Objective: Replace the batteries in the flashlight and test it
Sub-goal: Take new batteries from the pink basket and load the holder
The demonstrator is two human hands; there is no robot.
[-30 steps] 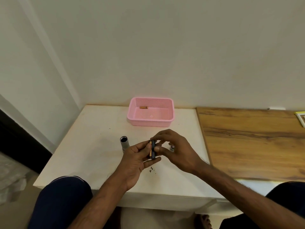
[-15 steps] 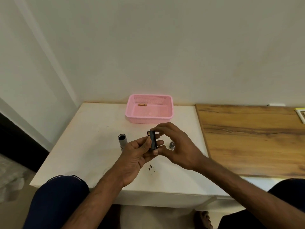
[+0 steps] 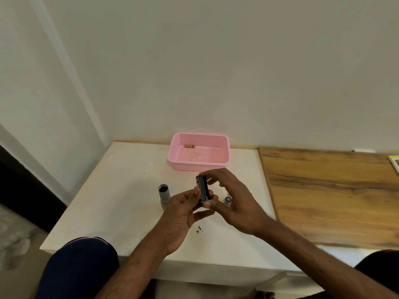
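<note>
A black battery holder (image 3: 203,189) with batteries in it stands upright between both hands above the white table (image 3: 121,197). My left hand (image 3: 183,214) grips its lower left side. My right hand (image 3: 233,201) pinches it from the top and the bottom. The grey flashlight body (image 3: 164,195) lies on the table to the left, its open end facing away from me. The flashlight's end cap (image 3: 227,200) sits on the table just right of my hands. One copper-coloured battery (image 3: 189,146) lies in the pink basket (image 3: 224,156).
The basket stands at the back of the white table against the wall. A wooden tabletop (image 3: 328,190) adjoins on the right, with a white object (image 3: 394,161) at its far right edge. My knees are below the table's front edge.
The battery holder has been raised slightly and turned more upright between my hands. The view has shifted a little; the flashlight body and cap lie where they were.
</note>
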